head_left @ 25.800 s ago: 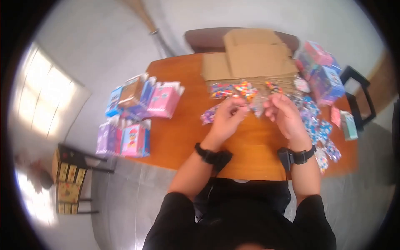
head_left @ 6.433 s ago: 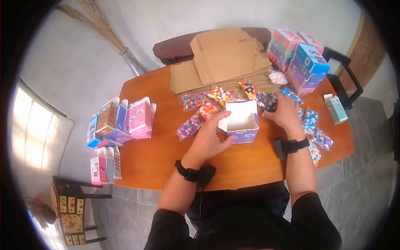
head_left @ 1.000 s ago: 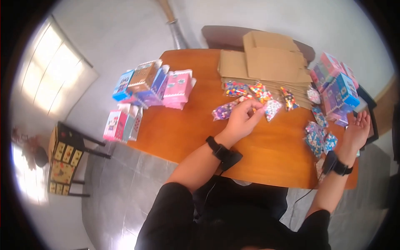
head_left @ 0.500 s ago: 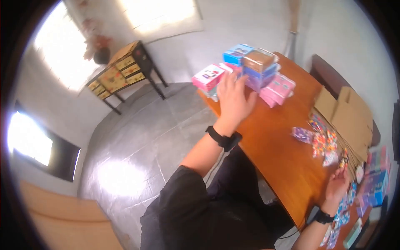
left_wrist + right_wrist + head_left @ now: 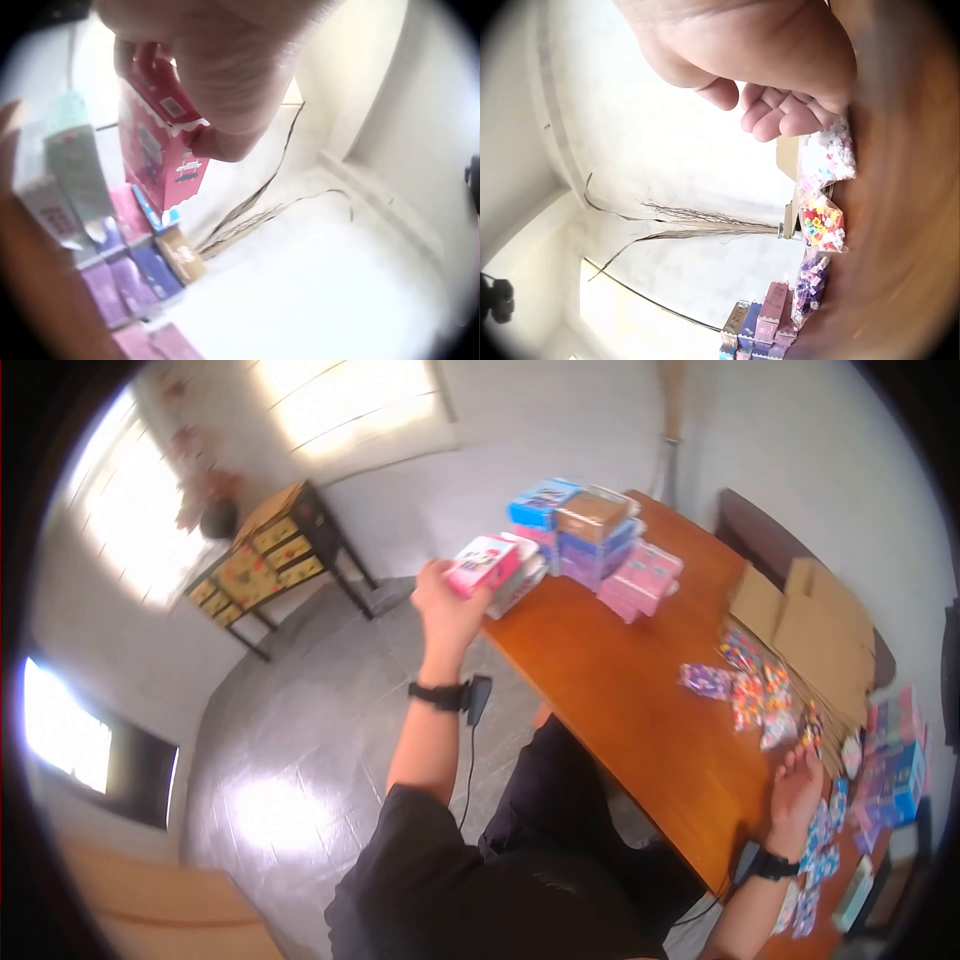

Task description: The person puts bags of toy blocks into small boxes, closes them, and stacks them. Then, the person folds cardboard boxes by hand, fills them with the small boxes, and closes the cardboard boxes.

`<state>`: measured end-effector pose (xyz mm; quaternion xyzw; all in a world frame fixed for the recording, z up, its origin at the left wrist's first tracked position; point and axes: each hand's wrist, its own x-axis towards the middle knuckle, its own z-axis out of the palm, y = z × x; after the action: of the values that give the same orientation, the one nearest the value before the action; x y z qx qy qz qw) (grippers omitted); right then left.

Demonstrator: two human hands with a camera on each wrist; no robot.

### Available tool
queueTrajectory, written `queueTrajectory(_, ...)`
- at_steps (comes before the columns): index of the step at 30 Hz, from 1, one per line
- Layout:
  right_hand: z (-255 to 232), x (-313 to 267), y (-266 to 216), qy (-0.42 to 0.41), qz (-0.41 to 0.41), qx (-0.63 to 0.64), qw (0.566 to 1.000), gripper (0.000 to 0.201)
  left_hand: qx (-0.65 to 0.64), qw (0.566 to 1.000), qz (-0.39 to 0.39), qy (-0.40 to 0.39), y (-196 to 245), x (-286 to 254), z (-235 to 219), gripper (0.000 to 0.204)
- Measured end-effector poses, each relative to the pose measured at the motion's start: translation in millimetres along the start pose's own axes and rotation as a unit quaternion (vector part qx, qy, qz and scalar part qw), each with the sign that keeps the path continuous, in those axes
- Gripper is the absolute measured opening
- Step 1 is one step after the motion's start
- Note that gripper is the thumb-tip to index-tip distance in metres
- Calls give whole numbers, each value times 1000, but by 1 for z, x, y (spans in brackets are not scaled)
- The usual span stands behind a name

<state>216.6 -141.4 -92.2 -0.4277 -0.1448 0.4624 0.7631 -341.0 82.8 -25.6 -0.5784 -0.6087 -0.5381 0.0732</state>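
Note:
At the table's far left end, my left hand (image 5: 445, 615) grips a pink cardboard box (image 5: 483, 565) between thumb and fingers. The left wrist view shows this pink box (image 5: 169, 161) with its scalloped white trim, the thumb on its near side. Right beside it stand a pale green box (image 5: 79, 157) and a white one. My right hand (image 5: 797, 795) is palm up at the other end, fingers loosely curled with nothing in them. Near its fingertips lie small clear bags, among them one of white and pink beads (image 5: 829, 154) and one of red and yellow beads (image 5: 825, 225).
A stack of blue, brown and purple boxes (image 5: 590, 535) and pink boxes (image 5: 640, 580) stands beyond the left hand. Flattened brown cardboard (image 5: 825, 630) lies along the far edge. More boxes (image 5: 890, 760) and blue bead bags (image 5: 825, 850) occupy the right end.
The head view has swung left. My left hand has moved from the bead bags to the left end and taken hold of the pink box. My right hand has left the right-hand boxes.

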Motion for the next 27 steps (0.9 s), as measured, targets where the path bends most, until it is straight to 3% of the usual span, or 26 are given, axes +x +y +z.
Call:
queueTrajectory(2,6,-4,2,-14,-1,-25,1000,24,-189,968,-140,-88,56,-13,-27,55)
queueTrajectory(3,14,-9,2,-34,1,-28,999,25,-322,937,-101,-87,46,-28,-11,58)
queueTrajectory(4,25,-15,2,-37,3,-42,998,25,-411,895,-127,-120,70,-41,-12,67)
queueTrajectory(5,33,-19,1,-52,3,-45,998,24,-428,884,-122,-145,89,-54,-5,67)
queueTrajectory(7,43,-26,1,-108,5,-77,991,22,-482,839,-51,-247,123,-77,12,72)
queueTrajectory(8,43,-28,2,-151,9,-93,984,31,-483,830,-29,-277,144,-87,23,74)
queueTrajectory(9,51,-36,-1,-132,0,-92,987,31,-483,821,-6,-305,165,-98,34,76)
queueTrajectory(11,69,-50,-7,-235,1,-122,964,45,-427,827,75,-359,202,-118,59,85)
queueTrajectory(12,72,-54,-7,-223,-8,-123,967,45,-407,820,120,-384,226,-125,62,88)
queueTrajectory(13,74,-57,-7,-239,-33,-90,966,51,-435,807,175,-359,240,-142,85,88)
queueTrajectory(15,78,-59,-8,-249,-68,-59,964,58,-359,820,270,-356,280,-158,89,85)
queueTrajectory(16,79,-57,-8,-196,-101,-53,974,58,-366,813,277,-358,290,-162,91,85)
queueTrajectory(18,63,-42,-8,-102,-155,-72,980,56,-377,735,298,-478,306,-167,96,70)
queueTrajectory(19,60,-43,-16,-94,-165,-69,979,56,-382,727,307,-480,304,-172,114,70)
queueTrajectory(21,58,-49,-29,-104,-100,-165,976,57,-538,610,194,-548,286,-182,159,56)
queueTrajectory(22,49,-42,-27,-138,-68,-216,964,61,-580,609,169,-515,289,-185,156,45)
queueTrajectory(25,54,-50,-25,-183,-67,-307,931,62,-545,617,200,-532,275,-195,145,45)
queueTrajectory(27,65,-58,-26,-175,-71,-290,938,61,-543,589,215,-559,278,-186,134,45)
